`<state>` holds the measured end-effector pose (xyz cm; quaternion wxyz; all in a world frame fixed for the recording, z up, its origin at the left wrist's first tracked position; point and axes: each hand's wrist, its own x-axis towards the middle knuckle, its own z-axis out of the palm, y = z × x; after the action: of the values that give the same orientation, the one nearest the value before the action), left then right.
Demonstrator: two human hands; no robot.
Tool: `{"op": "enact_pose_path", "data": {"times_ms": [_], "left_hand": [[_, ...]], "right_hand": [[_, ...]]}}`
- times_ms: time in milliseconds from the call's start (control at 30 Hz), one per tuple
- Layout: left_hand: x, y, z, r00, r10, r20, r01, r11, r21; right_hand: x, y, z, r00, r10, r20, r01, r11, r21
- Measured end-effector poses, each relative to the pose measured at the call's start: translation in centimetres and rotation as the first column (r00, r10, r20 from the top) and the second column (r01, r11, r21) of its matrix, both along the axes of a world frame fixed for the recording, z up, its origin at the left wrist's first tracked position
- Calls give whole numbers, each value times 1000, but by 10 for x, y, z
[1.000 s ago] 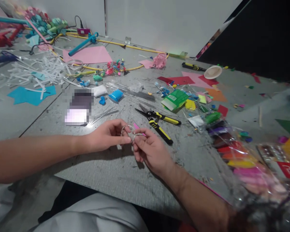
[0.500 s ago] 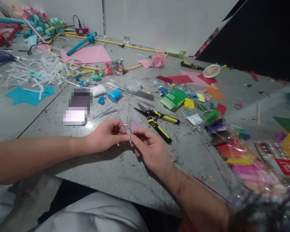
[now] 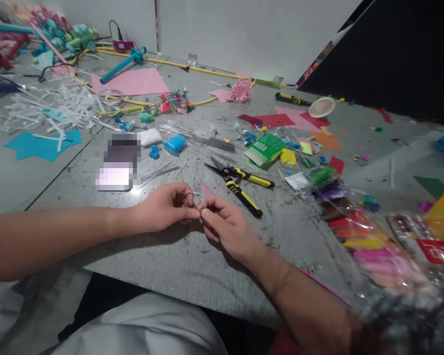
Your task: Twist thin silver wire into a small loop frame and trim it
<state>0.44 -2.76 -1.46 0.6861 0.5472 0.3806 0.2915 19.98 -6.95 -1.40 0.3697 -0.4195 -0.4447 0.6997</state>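
Between my fingertips is a small loop of thin silvery wire [image 3: 199,195]. My left hand [image 3: 170,204] pinches it from the left, thumb against fingers. From the other side my right hand [image 3: 227,222] grips the same wire, so the two thumbs nearly meet. Part of the wire is hidden behind the fingers. Just beyond the hands lie black-and-yellow pruning shears [image 3: 235,183] with spread blades, and a small pink strip [image 3: 206,189]. Loose straight wires [image 3: 159,172] rest on the table past my left hand.
A blurred-out rectangular object [image 3: 116,165] lies left of the wires. Behind are a blue clay packet [image 3: 174,143], a white packet [image 3: 150,137] and a green packet [image 3: 264,149]. Bags of coloured clay [image 3: 370,241] cover the right side. White paper strips [image 3: 62,106] heap at left.
The hands stay almost in place, and the wire loop has turned slightly between the fingers. The whole view has shifted a little.
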Motion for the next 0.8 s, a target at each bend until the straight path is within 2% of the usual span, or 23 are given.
{"op": "enact_pose_path", "data": {"times_ms": [200, 300, 367, 467, 567, 633, 700, 767, 800], "left_hand": [[-2, 2, -2, 991, -128, 46, 129, 991, -29], [-3, 2, -2, 989, -144, 38, 144, 989, -9], [-3, 0, -2, 991, -131, 14, 131, 991, 32], [-3, -3, -3, 996, -75, -43, 79, 991, 107], [-3, -5, -6, 995, -33, -96, 49, 984, 171], [-4, -6, -8, 993, -38, -112, 60, 979, 193], [-4, -5, -9, 993, -53, -104, 73, 978, 194], [-5, -5, -8, 996, -61, -69, 72, 981, 182], [-5, -4, -8, 997, -57, -43, 64, 983, 173]], "right_hand": [[9, 5, -2, 965, 158, -211, -189, 973, -134], [7, 5, -4, 968, 130, -217, -161, 978, -134], [4, 3, -5, 986, 86, -143, -100, 991, -94], [0, -1, -4, 997, -50, 54, 50, 999, 18], [0, -2, -3, 942, -214, 257, 150, 957, 247], [2, -2, -3, 885, -294, 360, 117, 890, 441], [5, -1, -3, 839, -348, 418, 33, 800, 599], [7, 0, -4, 815, -368, 447, -32, 742, 669], [7, 0, -4, 812, -360, 458, -43, 747, 664]]}}
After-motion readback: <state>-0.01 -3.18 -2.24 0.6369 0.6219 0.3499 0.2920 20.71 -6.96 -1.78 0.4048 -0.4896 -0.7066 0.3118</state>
